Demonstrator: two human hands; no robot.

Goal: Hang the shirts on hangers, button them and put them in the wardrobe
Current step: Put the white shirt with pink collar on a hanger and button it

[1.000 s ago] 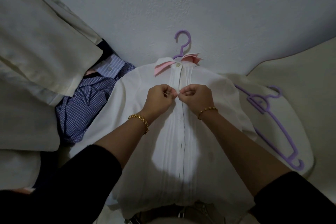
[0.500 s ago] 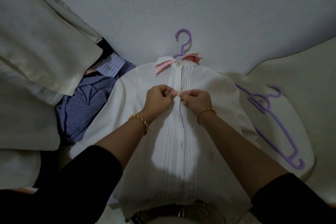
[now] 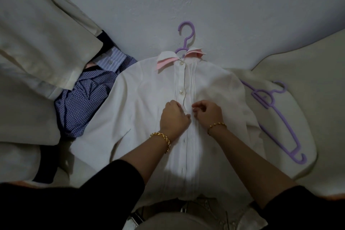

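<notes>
As seen from the head cam, the largest item is the beige cloth (image 3: 37, 33), heaped at far L over the pale surface (image 3: 242, 5) that carries everything. Cream cloth (image 3: 313, 65) fills the R side.

White shirt (image 3: 145, 99) lies flat at ctr, front up, collar far, hem near the person. Pink shows under the collar.

Blue checked shirt (image 3: 84, 102) is crumpled betw. the beige cloth and the white shirt, touching its L sleeve.

Spare purple hanger (image 3: 280, 117) lies flat at R, apart from the shirt. Purple hanger (image 3: 186, 30) sits inside the shirt, hook pointing far.

Left hand (image 3: 173, 115) is at the placket, mid-chest, fingers curled and pinching the placket fold. Right hand (image 3: 208, 113) is just beside it across the placket, fingers curled narrow. Whether they hold cloth, cannot tell.

Gold bracelets (image 3: 161, 139) on both wrists. Buttons (image 3: 180, 63) far of the hands are closed. Near of the hands the placket shows a dark gap.
</notes>
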